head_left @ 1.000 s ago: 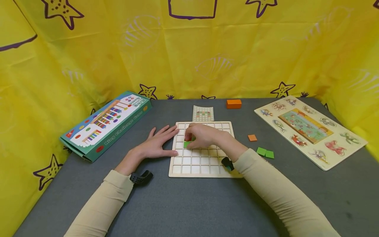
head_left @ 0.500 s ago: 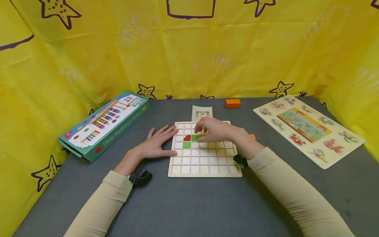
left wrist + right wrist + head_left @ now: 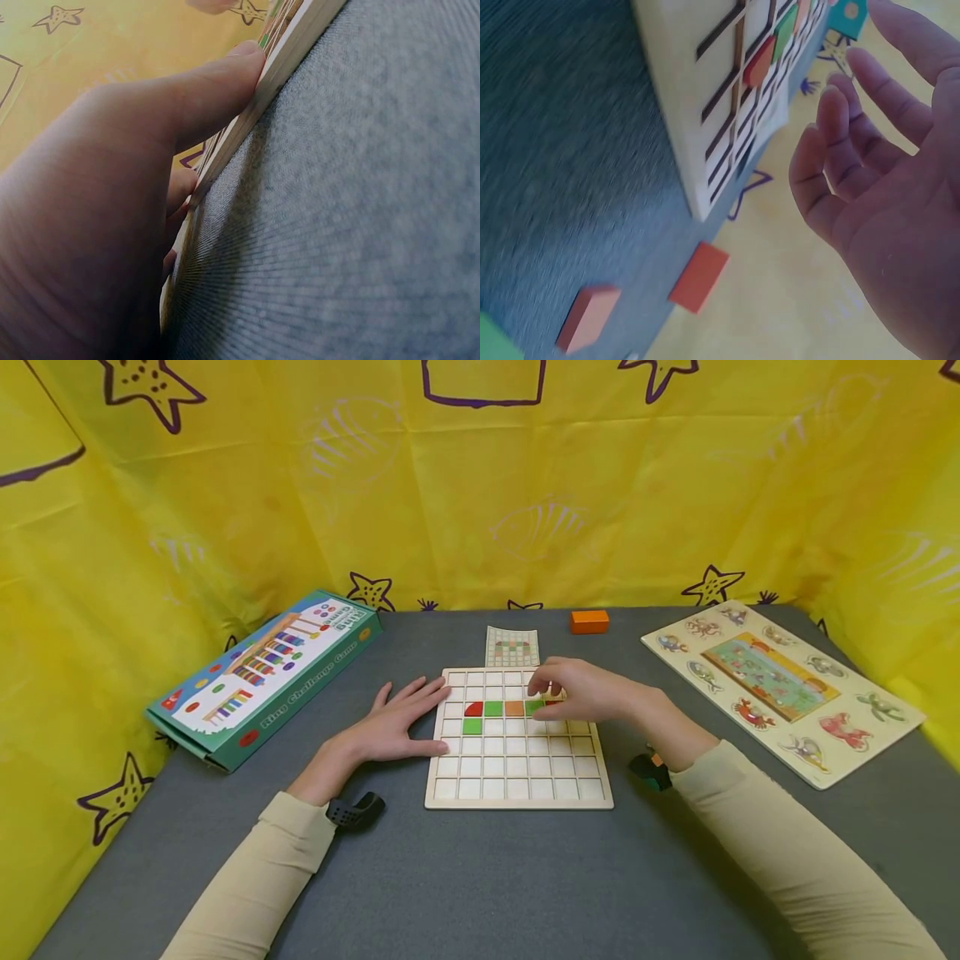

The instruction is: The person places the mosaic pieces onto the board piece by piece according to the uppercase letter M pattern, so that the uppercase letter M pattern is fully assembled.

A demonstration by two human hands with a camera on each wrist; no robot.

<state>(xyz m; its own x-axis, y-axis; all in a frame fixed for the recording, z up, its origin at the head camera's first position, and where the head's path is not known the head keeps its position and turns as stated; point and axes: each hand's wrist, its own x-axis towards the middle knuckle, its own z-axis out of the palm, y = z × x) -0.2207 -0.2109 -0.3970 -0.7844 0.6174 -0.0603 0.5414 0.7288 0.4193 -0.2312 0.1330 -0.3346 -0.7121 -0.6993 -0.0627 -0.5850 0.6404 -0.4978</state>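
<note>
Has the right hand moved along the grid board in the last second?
Yes. The right hand has shifted rightward along the board, from over its left columns to its right columns, baring a row of tiles.

Grey fabric-covered surface (image 3: 480, 877), yellow sheet behind and at both sides. On it: wooden grid board (image 3: 519, 777) at centre, pattern card (image 3: 513, 647) touching the board's far edge, orange block (image 3: 589, 622) further back, teal game box (image 3: 270, 672) at the left, animal puzzle board (image 3: 780, 689) at the right. Left hand (image 3: 393, 727) lies flat on the surface against the grid board's left edge; the right wrist view shows an orange tile (image 3: 589, 318) lying off the board.
</note>
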